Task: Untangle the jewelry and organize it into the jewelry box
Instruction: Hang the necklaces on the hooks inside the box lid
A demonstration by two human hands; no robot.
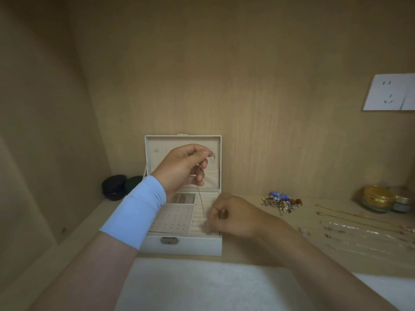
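A white jewelry box [183,245] stands open on the wooden shelf, its lid upright. My left hand [182,167] is raised in front of the lid and pinches the top end of a thin necklace chain [200,198]. The chain hangs down into the right compartment of the box. My right hand [233,215] hovers over that compartment with curled fingers at the chain's lower end; the fingertips are blurred. A tangled pile of jewelry [281,202] with blue and amber beads lies to the right of the box.
Several chains [359,230] lie spread out on the shelf at the right. A glass jar [377,198] stands at the far right, two dark round cases [116,187] at the left of the box. A white cloth [202,286] lies in front. A wall socket [390,92] is upper right.
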